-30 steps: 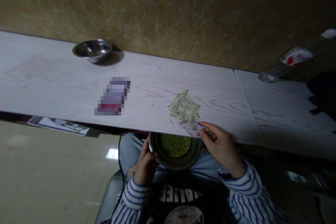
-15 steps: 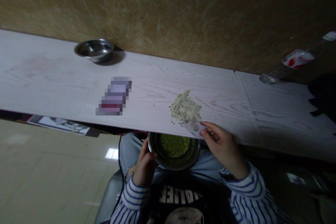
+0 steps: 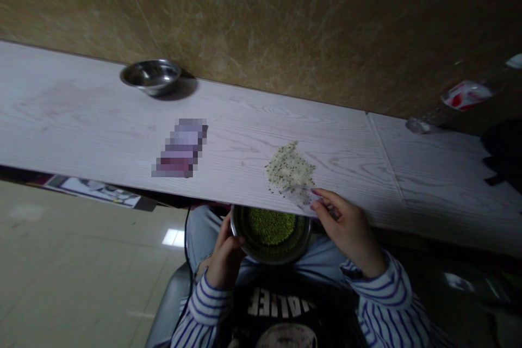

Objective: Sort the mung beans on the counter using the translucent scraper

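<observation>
My left hand (image 3: 225,254) grips the left rim of a metal bowl (image 3: 281,256), thumb on the rim. The bowl sits at my lap, partly under the table edge, and holds green beans (image 3: 272,225) that look like mung beans. My right hand (image 3: 342,225) pinches a thin clear plastic piece (image 3: 302,199) between thumb and fingers. Its far end touches the near side of a pile of white grains mixed with green beans (image 3: 290,167), spread on the table just beyond the bowl. Whether the plastic is a card or a bag I cannot tell.
A second metal bowl (image 3: 150,77) stands by the wall at the back left of the white wood-grain table (image 3: 228,114). A blurred-out flat rectangular object (image 3: 181,148) lies nearer. At the right are a clear plastic bottle (image 3: 465,95) with a red-and-white label and a dark object (image 3: 503,152).
The plastic piece in my right hand has shifted very slightly right at the pile's near edge. My left hand keeps its hold on the bowl. The view has turned a little.
</observation>
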Available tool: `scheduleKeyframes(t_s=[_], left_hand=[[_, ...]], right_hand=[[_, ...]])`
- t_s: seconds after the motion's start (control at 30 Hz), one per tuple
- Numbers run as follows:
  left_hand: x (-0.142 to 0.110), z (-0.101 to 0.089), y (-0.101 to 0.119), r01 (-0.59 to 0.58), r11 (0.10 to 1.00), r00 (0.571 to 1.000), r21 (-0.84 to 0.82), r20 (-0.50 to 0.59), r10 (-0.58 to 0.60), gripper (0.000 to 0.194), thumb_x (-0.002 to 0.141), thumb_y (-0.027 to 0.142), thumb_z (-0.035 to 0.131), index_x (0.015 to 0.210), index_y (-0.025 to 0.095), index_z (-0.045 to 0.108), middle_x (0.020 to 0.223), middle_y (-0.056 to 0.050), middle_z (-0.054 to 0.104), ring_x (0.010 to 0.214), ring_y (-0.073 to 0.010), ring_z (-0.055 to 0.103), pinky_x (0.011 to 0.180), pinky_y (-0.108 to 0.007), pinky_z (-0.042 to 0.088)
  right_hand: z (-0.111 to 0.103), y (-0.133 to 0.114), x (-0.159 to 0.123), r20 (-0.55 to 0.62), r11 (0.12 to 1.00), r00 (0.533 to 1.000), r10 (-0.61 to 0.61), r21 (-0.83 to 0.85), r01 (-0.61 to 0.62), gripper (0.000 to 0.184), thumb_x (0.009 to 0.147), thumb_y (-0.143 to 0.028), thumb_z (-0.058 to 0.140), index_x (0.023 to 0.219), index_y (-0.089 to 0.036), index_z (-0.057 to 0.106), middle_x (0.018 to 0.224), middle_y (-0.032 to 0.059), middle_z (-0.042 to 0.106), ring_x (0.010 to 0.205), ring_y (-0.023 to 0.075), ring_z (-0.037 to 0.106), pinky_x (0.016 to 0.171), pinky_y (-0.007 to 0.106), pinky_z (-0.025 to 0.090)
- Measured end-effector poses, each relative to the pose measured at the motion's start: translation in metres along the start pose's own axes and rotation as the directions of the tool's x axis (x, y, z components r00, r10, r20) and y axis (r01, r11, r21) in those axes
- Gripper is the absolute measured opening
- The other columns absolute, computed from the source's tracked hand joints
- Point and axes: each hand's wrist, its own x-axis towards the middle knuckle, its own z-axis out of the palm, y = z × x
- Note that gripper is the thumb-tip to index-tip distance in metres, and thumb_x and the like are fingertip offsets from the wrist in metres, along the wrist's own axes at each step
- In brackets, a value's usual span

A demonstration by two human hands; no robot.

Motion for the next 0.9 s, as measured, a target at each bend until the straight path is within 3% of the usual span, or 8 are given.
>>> scheduleKeyframes(t_s=[0.13, 0.27, 0.9], left_hand=[[0.0004, -0.0005, -0.0007, -0.034, 0.999, 0.999, -0.001, 0.003, 0.034, 0.062, 0.067, 0.019, 0.068, 0.128, 0.029, 0.066, 0.130, -0.006, 0.068, 0.118, -0.0316, 0.059, 0.080, -0.036, 0.054], [0.0008, 0.0001, -0.0008, -0.030, 1.000, 1.000, 0.001, 0.002, 0.030, 0.064, 0.066, 0.019, 0.069, 0.129, 0.027, 0.066, 0.124, -0.007, 0.070, 0.110, -0.0309, 0.063, 0.075, -0.036, 0.054], [-0.0012, 0.0012, 0.0017, -0.022, 1.000, 1.000, -0.020, -0.017, 0.021, 0.063, 0.066, 0.017, 0.067, 0.128, 0.028, 0.067, 0.126, -0.007, 0.071, 0.114, -0.0322, 0.061, 0.079, -0.037, 0.055]], right_hand=[[0.0002, -0.0025, -0.0001, 0.016, 1.000, 1.000, -0.020, 0.018, 0.020, 0.034, 0.087, -0.033, 0.058, 0.112, -0.016, 0.075, 0.083, 0.0079, 0.077, 0.066, 0.0191, 0.070, 0.065, 0.031, 0.057], [0.0013, -0.0028, 0.0014, -0.008, 1.000, 1.000, -0.015, 0.004, 0.015, 0.034, 0.087, -0.033, 0.059, 0.111, -0.016, 0.076, 0.081, 0.0077, 0.077, 0.064, 0.0185, 0.069, 0.065, 0.031, 0.057], [0.0030, 0.0010, 0.0024, -0.026, 1.000, 1.000, -0.011, -0.018, 0.011, 0.034, 0.086, -0.033, 0.058, 0.111, -0.017, 0.076, 0.081, 0.0080, 0.077, 0.064, 0.0197, 0.069, 0.062, 0.031, 0.056]])
